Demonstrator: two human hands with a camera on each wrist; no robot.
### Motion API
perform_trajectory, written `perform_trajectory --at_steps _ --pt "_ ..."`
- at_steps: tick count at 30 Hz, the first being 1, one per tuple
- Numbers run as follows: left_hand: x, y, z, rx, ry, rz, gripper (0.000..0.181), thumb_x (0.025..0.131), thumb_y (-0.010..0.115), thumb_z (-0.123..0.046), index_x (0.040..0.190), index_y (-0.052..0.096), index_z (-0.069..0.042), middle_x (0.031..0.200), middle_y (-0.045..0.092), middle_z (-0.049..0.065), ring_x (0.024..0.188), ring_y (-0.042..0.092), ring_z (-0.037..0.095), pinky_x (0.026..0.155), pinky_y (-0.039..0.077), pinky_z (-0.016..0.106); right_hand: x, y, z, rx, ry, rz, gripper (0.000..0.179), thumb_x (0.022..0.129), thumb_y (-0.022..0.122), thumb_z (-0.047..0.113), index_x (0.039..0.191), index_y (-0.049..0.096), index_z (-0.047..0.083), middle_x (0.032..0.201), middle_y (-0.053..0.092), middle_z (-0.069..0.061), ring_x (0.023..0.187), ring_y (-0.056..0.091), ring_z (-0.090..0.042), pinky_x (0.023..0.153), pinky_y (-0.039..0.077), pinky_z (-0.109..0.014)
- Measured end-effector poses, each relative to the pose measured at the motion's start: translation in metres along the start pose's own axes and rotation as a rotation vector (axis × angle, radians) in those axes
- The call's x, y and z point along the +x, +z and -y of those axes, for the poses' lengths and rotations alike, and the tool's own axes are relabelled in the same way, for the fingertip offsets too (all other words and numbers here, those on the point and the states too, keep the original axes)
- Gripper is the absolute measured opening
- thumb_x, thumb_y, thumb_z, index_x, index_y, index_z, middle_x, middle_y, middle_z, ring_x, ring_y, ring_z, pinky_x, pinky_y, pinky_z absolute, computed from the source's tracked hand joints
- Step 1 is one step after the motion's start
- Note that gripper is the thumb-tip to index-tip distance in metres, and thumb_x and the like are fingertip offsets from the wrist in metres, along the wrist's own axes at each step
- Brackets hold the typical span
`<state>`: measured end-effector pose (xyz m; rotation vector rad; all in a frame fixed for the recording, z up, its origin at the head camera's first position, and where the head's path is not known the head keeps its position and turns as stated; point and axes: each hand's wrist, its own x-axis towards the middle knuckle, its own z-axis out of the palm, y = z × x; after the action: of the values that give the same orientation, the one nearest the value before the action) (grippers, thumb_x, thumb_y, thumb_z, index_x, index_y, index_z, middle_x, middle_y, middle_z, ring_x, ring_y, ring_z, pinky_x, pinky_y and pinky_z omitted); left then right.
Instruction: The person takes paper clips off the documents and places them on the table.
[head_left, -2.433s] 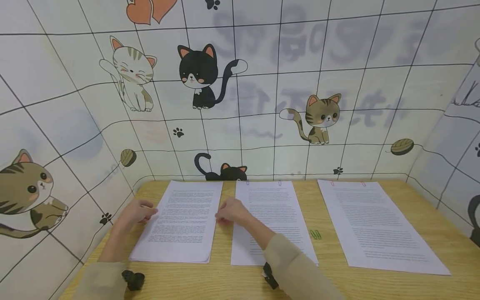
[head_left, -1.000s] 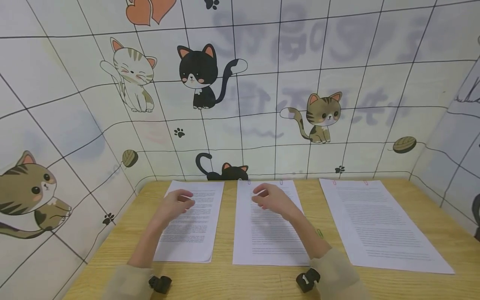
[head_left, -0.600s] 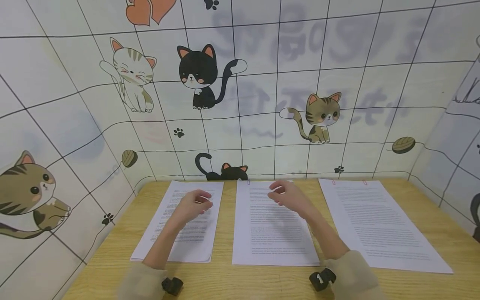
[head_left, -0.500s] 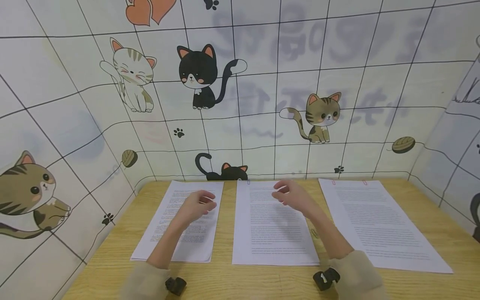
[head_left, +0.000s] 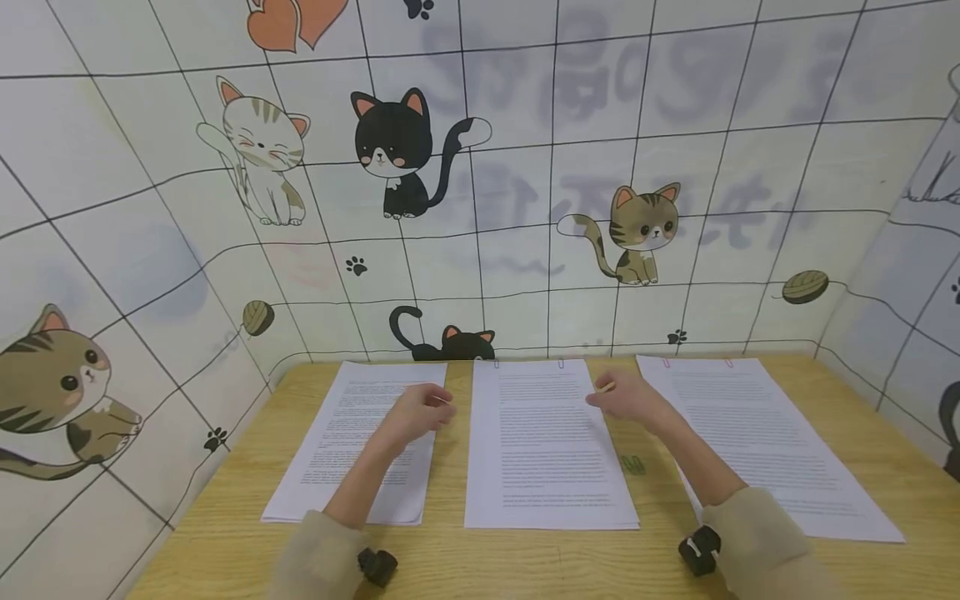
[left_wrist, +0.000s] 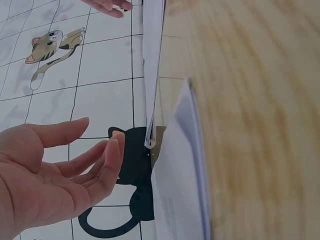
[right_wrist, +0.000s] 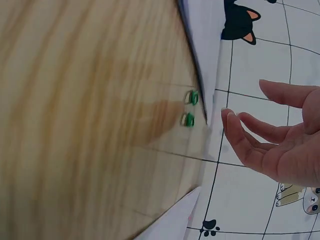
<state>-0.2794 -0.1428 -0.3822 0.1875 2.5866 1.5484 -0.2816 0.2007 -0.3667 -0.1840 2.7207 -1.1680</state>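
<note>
My left hand hovers over the right edge of the left stack of printed paper, its fingers loosely bent and holding nothing. In the left wrist view, the left hand shows thumb and fingers apart, above the paper. My right hand hangs by the upper right edge of the middle stack of paper, thumb and fingers apart with nothing between them. Below it, two green paper clips lie on the table between the middle and right stacks. The right wrist view shows these green clips beside a paper edge.
A right stack of printed paper carries red paper clips on its top edge. Dark paper clips sit on the middle stack's top edge. The wooden table meets a white wall with printed cats.
Both hands have left the side edges of the left stack, risen, and moved right. The left hand is now at that stack's right edge; the right hand has crossed over the middle stack.
</note>
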Motion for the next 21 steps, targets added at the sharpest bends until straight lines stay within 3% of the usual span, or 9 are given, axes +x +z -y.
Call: perform_trajectory --at_steps 5,8,11,16,19,21 --pt "0.008 0.009 -0.001 0.029 -0.029 0.039 0.033 0.093 0.066 -0.006 0.121 0.060 0.012 0.102 0.069 0.016 0.092 0.068 0.031 0.085 0.056 0.041 0.002 -0.007 -0.015 0.051 0.008 0.030 0.047 0.098 0.062 0.013 0.126 0.045 -0.021 0.086 0.061 -0.013 0.080 0.062 -0.023 0.082 0.054 -0.044" --pt "0.012 0.013 -0.001 0.032 -0.038 0.068 0.034 0.093 0.066 -0.007 0.121 0.060 0.012 0.104 0.068 0.016 0.090 0.068 0.028 0.086 0.055 0.040 0.006 -0.007 -0.020 0.128 0.008 0.068 0.023 0.098 0.060 0.008 0.090 0.050 -0.011 0.074 0.052 -0.006 0.070 0.053 -0.017 0.071 0.052 -0.036" --pt "0.014 0.017 -0.002 0.032 -0.047 0.096 0.037 0.093 0.068 -0.008 0.122 0.059 0.013 0.102 0.068 0.017 0.089 0.068 0.027 0.086 0.055 0.041 0.010 -0.005 -0.022 0.172 0.024 0.093 0.029 0.099 0.058 0.006 0.075 0.042 0.004 0.067 0.042 -0.003 0.065 0.043 -0.015 0.065 0.044 -0.030" --pt "0.017 0.021 -0.004 0.077 -0.069 0.096 0.038 0.092 0.070 -0.009 0.122 0.059 0.013 0.094 0.068 0.016 0.086 0.066 0.027 0.082 0.053 0.039 0.013 -0.004 -0.022 0.159 0.064 0.093 0.023 0.100 0.059 0.008 0.079 0.053 0.001 0.066 0.045 -0.002 0.063 0.045 -0.012 0.063 0.045 -0.027" --pt "0.020 0.022 -0.005 0.085 -0.080 0.086 0.015 0.092 0.069 -0.007 0.092 0.062 0.006 0.077 0.061 0.009 0.070 0.057 0.020 0.067 0.046 0.031 0.015 -0.004 -0.020 0.157 0.115 0.084 0.019 0.099 0.061 0.010 0.086 0.058 -0.003 0.069 0.053 -0.003 0.062 0.051 -0.010 0.063 0.050 -0.025" --pt "0.022 0.023 -0.006 0.079 -0.081 0.082 0.026 0.092 0.068 -0.005 0.072 0.053 -0.002 0.068 0.055 0.006 0.061 0.049 0.016 0.060 0.039 0.027 0.016 -0.003 -0.019 0.163 0.150 0.074 0.019 0.098 0.062 0.011 0.087 0.059 -0.004 0.070 0.057 -0.003 0.062 0.055 -0.009 0.064 0.053 -0.023"
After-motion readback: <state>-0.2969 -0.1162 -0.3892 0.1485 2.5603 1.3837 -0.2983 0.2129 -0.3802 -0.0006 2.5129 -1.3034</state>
